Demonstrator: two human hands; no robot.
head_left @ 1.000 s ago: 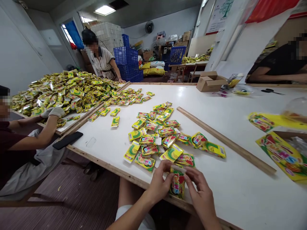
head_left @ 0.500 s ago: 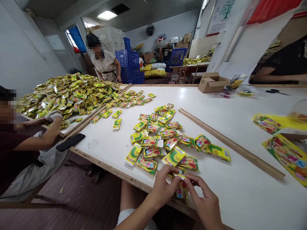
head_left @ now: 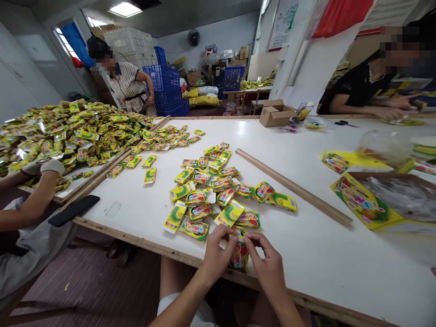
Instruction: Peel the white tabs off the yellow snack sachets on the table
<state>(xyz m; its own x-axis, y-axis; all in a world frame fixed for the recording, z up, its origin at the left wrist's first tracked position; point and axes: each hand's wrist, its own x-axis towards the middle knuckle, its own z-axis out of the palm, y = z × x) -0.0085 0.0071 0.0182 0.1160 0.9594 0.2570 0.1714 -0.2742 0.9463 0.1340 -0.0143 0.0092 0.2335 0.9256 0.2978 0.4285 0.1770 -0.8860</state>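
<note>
At the near edge of the white table, both my hands pinch the upper end of a small yellow and green printed box [head_left: 239,258]. My left hand [head_left: 218,250] grips its left side with thumb and index finger. On the right side, the thumb and fingers of my right hand [head_left: 267,256] press the same end. The fingers partly hide the box's top flap. Just beyond my fingers lies a loose cluster of similar small boxes [head_left: 230,212], some with white end flaps showing.
A wooden strip [head_left: 293,186] lies on the table to the right. Past it stands a large printed carton [head_left: 366,204] holding clear plastic. A heap of small boxes [head_left: 85,131] fills the left table, where a gloved person works. A black phone [head_left: 74,210] rests on the near edge.
The view has swung to the right, showing more of the large carton and a person at the far right. My hands keep hold of the same box's upper end.
</note>
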